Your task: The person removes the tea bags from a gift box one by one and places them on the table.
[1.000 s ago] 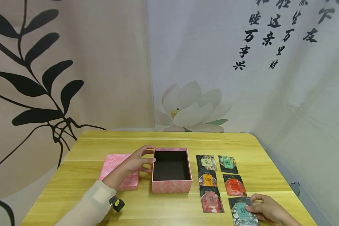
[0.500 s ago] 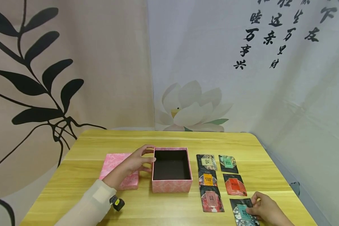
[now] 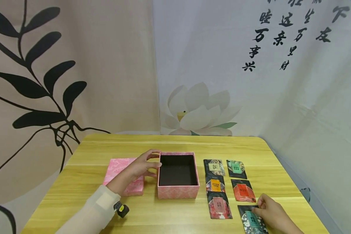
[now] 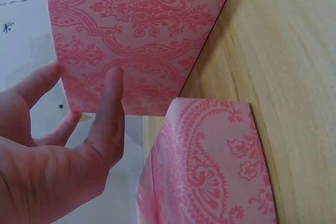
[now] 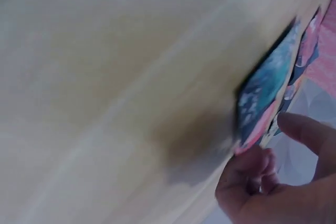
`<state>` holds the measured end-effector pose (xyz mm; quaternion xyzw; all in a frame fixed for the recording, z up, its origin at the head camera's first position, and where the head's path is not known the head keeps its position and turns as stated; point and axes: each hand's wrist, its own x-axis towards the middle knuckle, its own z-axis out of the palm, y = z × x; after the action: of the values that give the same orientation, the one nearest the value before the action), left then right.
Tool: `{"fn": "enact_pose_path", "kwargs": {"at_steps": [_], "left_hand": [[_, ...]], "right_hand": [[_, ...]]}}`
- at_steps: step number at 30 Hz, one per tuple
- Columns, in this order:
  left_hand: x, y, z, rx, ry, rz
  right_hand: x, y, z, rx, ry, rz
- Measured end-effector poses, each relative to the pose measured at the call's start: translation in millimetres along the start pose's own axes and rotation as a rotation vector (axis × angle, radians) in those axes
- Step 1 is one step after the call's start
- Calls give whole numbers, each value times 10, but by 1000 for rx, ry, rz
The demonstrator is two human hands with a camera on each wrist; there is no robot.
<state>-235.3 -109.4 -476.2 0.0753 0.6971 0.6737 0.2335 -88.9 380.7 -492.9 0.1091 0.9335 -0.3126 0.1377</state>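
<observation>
An open pink patterned box (image 3: 178,192) with a black inside stands mid-table. My left hand (image 3: 143,165) rests its fingertips against the box's left side and rim, fingers spread and not gripping. In the left wrist view the thumb and fingers of that hand (image 4: 68,145) lie by the box wall (image 4: 136,35). At the front right, a dark flat sachet with a teal label (image 3: 253,220) lies on the table. My right hand (image 3: 272,211) is at its upper right edge. In the right wrist view that hand (image 5: 278,177) has thumb and fingers apart, with the sachet (image 5: 268,77) flat beyond.
The pink box lid (image 3: 136,188) lies left of the box, partly under my left forearm. Right of the box lie two columns of sachets, among them a red-labelled sachet (image 3: 242,190), a green-labelled sachet (image 3: 236,169) and a pink-labelled sachet (image 3: 219,205) on the wooden table (image 3: 169,214).
My right hand set the teal-labelled sachet down slightly to the right and nearer, then loosened its fingers and shifted up along its edge. The left hand stays at the box.
</observation>
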Motion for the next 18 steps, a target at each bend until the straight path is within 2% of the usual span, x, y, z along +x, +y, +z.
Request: {"fn": "enact_pose_path", "kwargs": {"at_steps": [3, 6, 10, 14, 18], "left_hand": [[-3, 13, -3, 15, 12, 7], [-10, 26, -6, 61, 25, 13], [-7, 25, -11, 171, 57, 10], [0, 26, -19, 277, 85, 23], [-1, 32, -30, 329, 95, 36]], "right_hand": [[45, -120, 6, -1, 44, -34], [103, -235, 17, -45, 79, -97], [166, -388, 14, -105, 84, -157], [218, -552, 18, -112, 84, -199], [250, -723, 49, -112, 95, -264]]}}
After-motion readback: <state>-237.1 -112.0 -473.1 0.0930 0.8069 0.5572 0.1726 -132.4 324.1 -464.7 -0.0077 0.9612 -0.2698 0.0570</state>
